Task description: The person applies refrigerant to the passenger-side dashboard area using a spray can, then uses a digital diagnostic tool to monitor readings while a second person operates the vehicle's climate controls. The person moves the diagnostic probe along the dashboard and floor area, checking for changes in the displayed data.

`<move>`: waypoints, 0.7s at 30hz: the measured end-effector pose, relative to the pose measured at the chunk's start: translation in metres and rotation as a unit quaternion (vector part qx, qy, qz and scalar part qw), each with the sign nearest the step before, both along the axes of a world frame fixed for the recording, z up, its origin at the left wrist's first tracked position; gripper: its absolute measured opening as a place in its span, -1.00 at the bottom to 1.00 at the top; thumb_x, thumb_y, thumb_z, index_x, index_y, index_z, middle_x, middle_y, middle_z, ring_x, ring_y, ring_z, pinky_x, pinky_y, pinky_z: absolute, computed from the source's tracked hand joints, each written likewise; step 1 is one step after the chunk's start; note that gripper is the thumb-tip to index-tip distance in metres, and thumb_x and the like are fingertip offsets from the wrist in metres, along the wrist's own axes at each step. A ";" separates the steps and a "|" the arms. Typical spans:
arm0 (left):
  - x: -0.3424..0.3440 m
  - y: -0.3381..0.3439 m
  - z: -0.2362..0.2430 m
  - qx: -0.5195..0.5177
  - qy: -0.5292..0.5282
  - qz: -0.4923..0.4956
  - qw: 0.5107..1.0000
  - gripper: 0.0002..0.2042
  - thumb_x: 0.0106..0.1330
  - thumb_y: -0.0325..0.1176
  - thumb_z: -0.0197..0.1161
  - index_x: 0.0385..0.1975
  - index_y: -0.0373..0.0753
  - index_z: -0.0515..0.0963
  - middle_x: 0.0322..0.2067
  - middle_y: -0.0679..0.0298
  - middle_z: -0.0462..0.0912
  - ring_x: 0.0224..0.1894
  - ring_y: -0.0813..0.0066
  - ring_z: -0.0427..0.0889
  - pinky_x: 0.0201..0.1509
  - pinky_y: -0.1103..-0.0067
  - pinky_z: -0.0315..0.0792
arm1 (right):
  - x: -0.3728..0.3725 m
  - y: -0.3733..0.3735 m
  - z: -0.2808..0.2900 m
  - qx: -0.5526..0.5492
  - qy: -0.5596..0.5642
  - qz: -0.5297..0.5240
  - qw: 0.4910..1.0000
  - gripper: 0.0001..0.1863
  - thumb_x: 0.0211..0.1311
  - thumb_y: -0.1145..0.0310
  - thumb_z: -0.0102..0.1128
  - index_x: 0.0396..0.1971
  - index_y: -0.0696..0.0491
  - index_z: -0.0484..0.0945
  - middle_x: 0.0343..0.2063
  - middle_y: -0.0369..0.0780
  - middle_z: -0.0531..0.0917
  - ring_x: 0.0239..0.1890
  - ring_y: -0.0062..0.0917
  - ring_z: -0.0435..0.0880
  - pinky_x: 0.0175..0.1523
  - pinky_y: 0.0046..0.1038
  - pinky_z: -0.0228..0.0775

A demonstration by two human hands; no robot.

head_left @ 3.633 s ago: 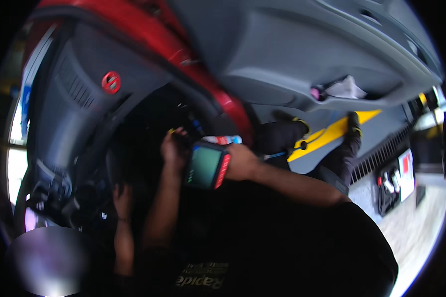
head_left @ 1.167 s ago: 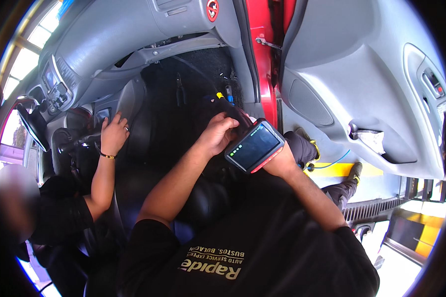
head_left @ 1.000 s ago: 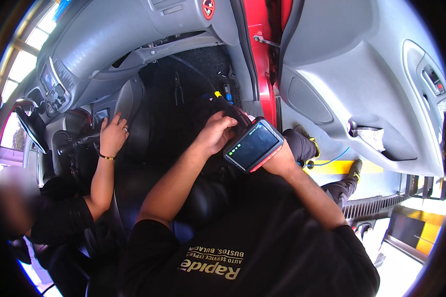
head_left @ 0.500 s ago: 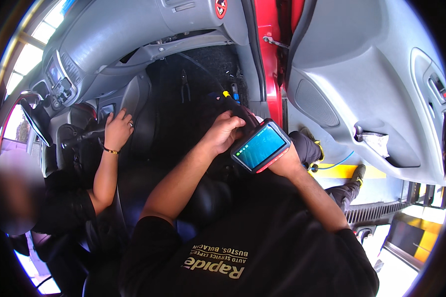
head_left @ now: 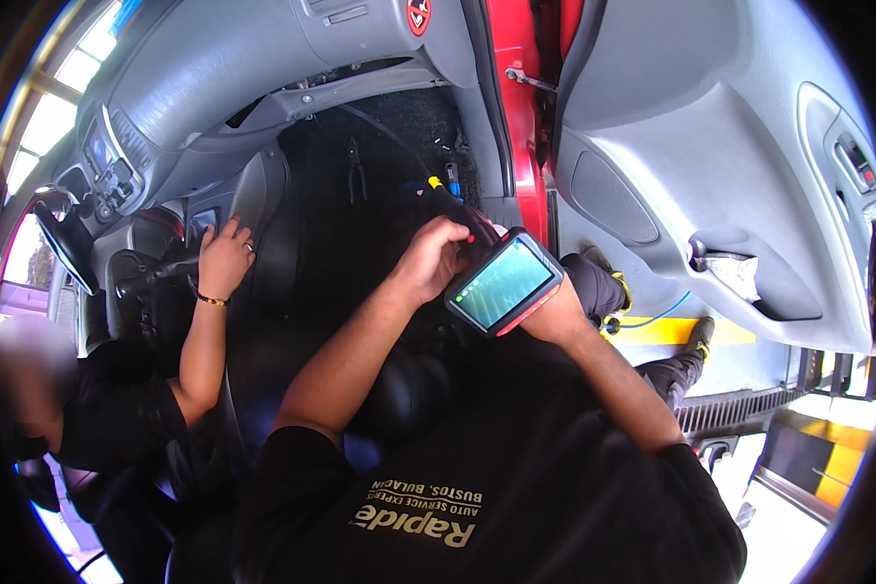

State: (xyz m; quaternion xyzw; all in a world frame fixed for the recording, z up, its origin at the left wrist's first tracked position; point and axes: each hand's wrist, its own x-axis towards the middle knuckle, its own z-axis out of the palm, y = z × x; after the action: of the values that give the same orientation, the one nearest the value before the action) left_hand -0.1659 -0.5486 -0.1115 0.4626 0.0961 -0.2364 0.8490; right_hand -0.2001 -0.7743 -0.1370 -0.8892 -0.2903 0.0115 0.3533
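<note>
Now, handheld scan tool (head_left: pixel 504 283) gripped underneath by right hand (head_left: pixel 555 313), left hand (head_left: pixel 430 259) curled at its top edge.

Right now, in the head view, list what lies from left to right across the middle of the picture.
Steering wheel → another person's hand on the centre console → the wearer's left hand → handheld device with a lit screen, held up by the right hand → grey inner door panel.
</note>
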 end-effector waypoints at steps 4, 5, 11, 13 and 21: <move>0.000 -0.002 -0.001 0.007 0.017 0.016 1.000 -0.54 0.32 -0.14 0.06 0.08 -0.31 0.58 0.10 0.11 0.68 0.18 0.25 0.62 0.36 0.29 0.37 | 0.000 0.000 0.002 0.006 -0.002 0.001 1.000 -0.71 0.20 0.25 0.32 -0.07 -0.07 0.68 -0.09 -0.23 0.73 0.03 -0.29 0.69 0.09 -0.23 0.53; 0.001 -0.002 -0.002 0.007 0.014 0.014 1.000 -0.55 0.32 -0.15 0.06 0.09 -0.31 0.58 0.10 0.11 0.68 0.18 0.26 0.62 0.35 0.30 0.38 | 0.000 0.000 0.003 0.009 -0.004 0.000 1.000 -0.70 0.20 0.25 0.31 -0.06 -0.07 0.68 -0.09 -0.23 0.73 0.03 -0.29 0.69 0.10 -0.23 0.53; 0.003 0.001 -0.007 0.015 0.004 -0.002 1.000 -0.58 0.33 -0.20 0.06 0.09 -0.28 0.58 0.08 0.16 0.69 0.16 0.30 0.63 0.30 0.34 0.40 | 0.001 -0.001 -0.008 0.006 -0.040 0.006 0.999 -0.69 0.21 0.25 0.31 -0.03 -0.09 0.67 -0.06 -0.25 0.73 0.06 -0.31 0.68 0.11 -0.22 0.53; 0.003 0.002 -0.010 0.018 0.000 0.000 1.000 -0.60 0.34 -0.23 0.07 0.09 -0.28 0.57 0.07 0.18 0.70 0.16 0.32 0.63 0.29 0.34 0.40 | 0.001 -0.001 -0.007 0.000 -0.037 0.011 0.999 -0.69 0.20 0.25 0.31 -0.04 -0.09 0.68 -0.06 -0.25 0.72 0.06 -0.32 0.68 0.11 -0.22 0.53; 0.003 0.003 -0.009 0.024 0.000 -0.004 1.000 -0.62 0.33 -0.26 0.10 0.08 -0.24 0.57 0.07 0.19 0.70 0.15 0.34 0.63 0.27 0.35 0.41 | 0.003 -0.003 -0.007 -0.023 -0.018 0.018 0.999 -0.61 0.21 0.20 0.32 0.04 -0.08 0.61 -0.02 -0.18 0.71 0.03 -0.21 0.70 0.10 -0.17 0.57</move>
State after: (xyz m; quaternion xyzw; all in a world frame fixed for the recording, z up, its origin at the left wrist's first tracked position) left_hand -0.1628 -0.5456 -0.1208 0.4835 0.1002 -0.2370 0.8366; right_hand -0.1972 -0.7769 -0.1438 -0.8918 -0.3125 0.0084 0.3270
